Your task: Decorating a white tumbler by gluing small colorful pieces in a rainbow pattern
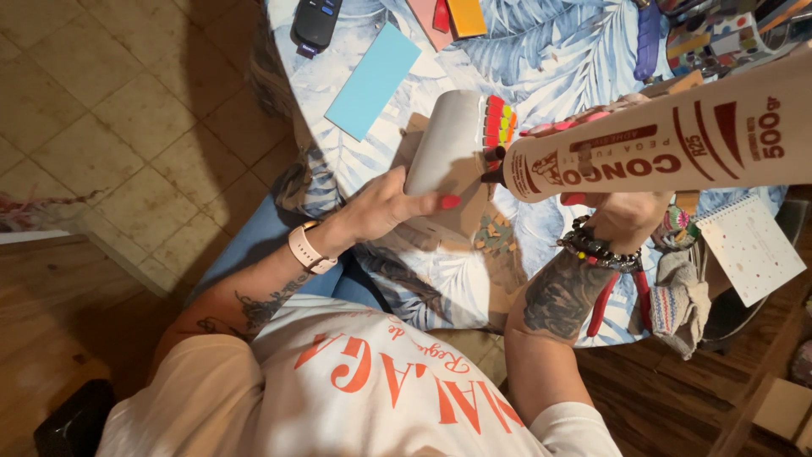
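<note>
My left hand (385,207) grips a pale grey cylinder (444,140) by its lower end, held tilted over the table. One end of the cylinder carries a patch of small coloured tiles (499,123) in red, orange and green. My right hand (626,211) holds a large white glue bottle (677,148) with dark red print, lying nearly level. Its dark nozzle (493,165) points left and touches the cylinder just below the tiles. Beaded bracelets circle my right wrist, and a pink watch sits on the left.
The table wears a blue leaf-print cloth (558,51). On it lie a light blue card (374,79), a black remote (315,21), pink and orange cards (448,17), brown cardboard (474,224), red-handled pliers (622,292), a white notepad (751,247) and a cloth (681,300). Tiled floor lies left.
</note>
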